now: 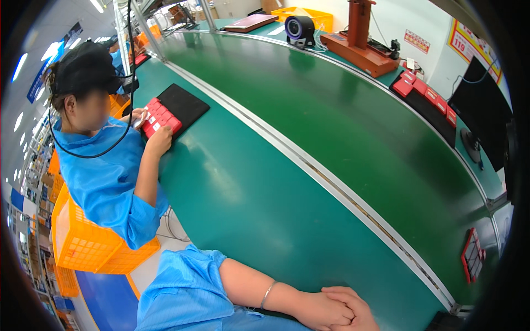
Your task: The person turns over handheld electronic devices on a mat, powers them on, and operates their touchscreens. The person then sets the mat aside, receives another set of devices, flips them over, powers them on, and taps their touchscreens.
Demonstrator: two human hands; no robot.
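Note:
My two hands are clasped together over my lap, beside the near edge of the green worktable [237, 198]. My left hand [323, 310], with a thin silver bracelet [268, 294] at its wrist, has curled fingers closed against the other hand. Wrapped round it is my right hand [359, 310], partly cut off by the lower edge of the view. No tool or part shows in either one. Light blue sleeve cloth [185, 287] covers my upper left arm.
At the left, a seated co-worker [105, 171] handles red blocks [160, 118] on a black mat [185, 105]. A green conveyor belt [298, 116] runs behind a metal rail [309, 171]. Further right stand more red blocks [422, 88], a monitor [480, 107] and a red-framed tray [472, 256].

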